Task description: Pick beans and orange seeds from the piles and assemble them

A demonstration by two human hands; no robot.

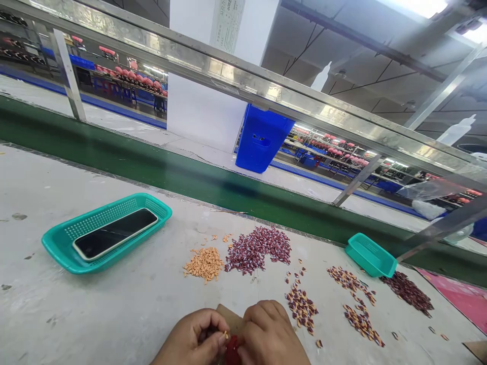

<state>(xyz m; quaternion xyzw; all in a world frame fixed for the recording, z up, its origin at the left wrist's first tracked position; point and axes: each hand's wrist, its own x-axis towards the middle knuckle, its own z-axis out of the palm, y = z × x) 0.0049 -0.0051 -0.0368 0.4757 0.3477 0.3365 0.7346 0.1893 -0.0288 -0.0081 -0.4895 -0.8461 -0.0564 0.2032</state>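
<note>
**Left hand (190, 338):** narrow pinch, holding a tiny orange piece (225, 335) at the fingertips; below and near the maroon-and-white pile (257, 248).
**Right hand (269, 334):** narrow, curled around a red object (232, 351); exact grip hidden by the fingers.
**Red object:** between both hands, below the maroon-and-white pile; shape mostly hidden.
**Cardboard piece (230, 320):** behind the hands, below the pile.
**Orange pile (203, 264):** just left of the pile.
**Mottled purple-and-cream piles (301, 307):** lower right of the pile.
**Teal basket (106, 232):** well left of the pile, with a smartphone (114, 233) lying inside.
**Small teal tray (371, 255):** well right of the pile.
**Dark red heap (407, 291):** farther right of the pile, just beside the tray.
</note>
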